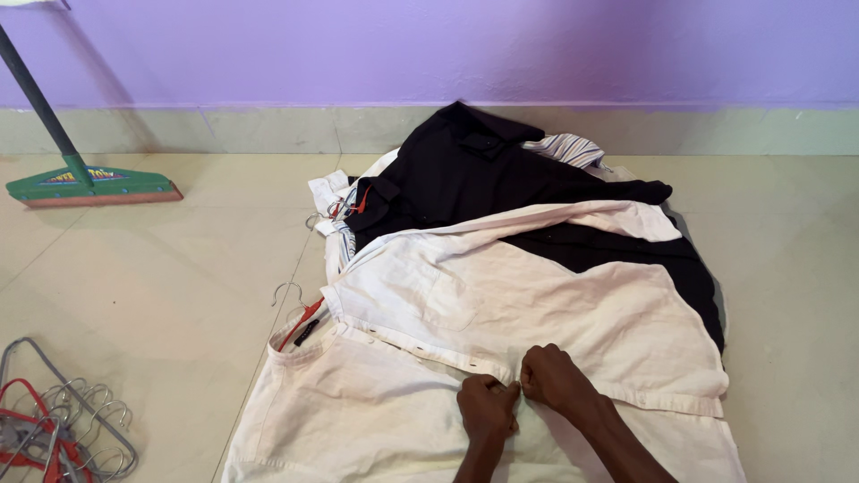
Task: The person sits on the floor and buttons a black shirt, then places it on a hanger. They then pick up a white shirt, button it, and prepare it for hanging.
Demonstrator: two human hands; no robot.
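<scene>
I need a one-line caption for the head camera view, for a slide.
Both hands, left hand and right hand, pinch the button placket of a white shirt spread on the floor, a black shirt behind it.

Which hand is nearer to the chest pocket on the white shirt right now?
Right. The right hand pinches the button placket just below the chest pocket, slightly to its right. The left hand grips the same placket lower down, farther from the pocket.

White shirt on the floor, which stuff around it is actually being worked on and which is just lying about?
In hand: white shirt, pinched at its button edge by the left hand and right hand.

Lying about: black shirt, striped shirt, hanger pile, broom.
</scene>
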